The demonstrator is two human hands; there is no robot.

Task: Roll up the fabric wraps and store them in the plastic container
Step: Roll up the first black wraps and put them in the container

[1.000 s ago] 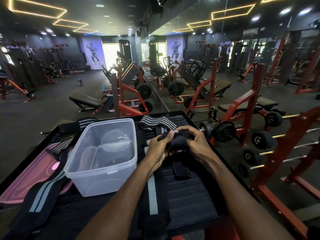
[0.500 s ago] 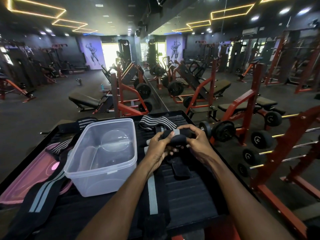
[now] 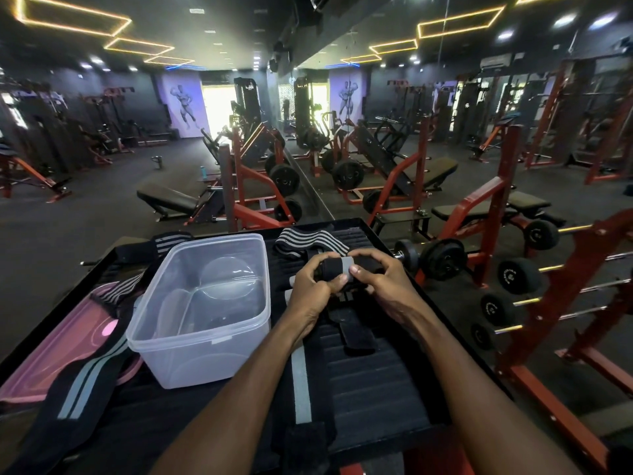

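Note:
A black fabric wrap with a grey stripe [image 3: 337, 267] is partly rolled between my hands above the black ribbed platform [image 3: 383, 382]. My left hand [image 3: 313, 286] grips the roll's left end and my right hand [image 3: 378, 281] grips its right end. The wrap's unrolled tail [image 3: 302, 382] runs toward me along the platform. The clear plastic container [image 3: 202, 310] stands to the left of my hands, with no wraps in it. A striped wrap [image 3: 310, 242] lies behind my hands. Another long wrap [image 3: 82, 378] lies at the left.
A pink lid [image 3: 44, 358] lies under the left wrap. A further striped wrap [image 3: 164, 245] sits behind the container. Red weight racks with dumbbells [image 3: 517, 279] stand close on the right. Benches and machines fill the gym floor beyond.
The roll has turned in my fingers and the grey stripe now shows on top. Both hands stay in about the same place.

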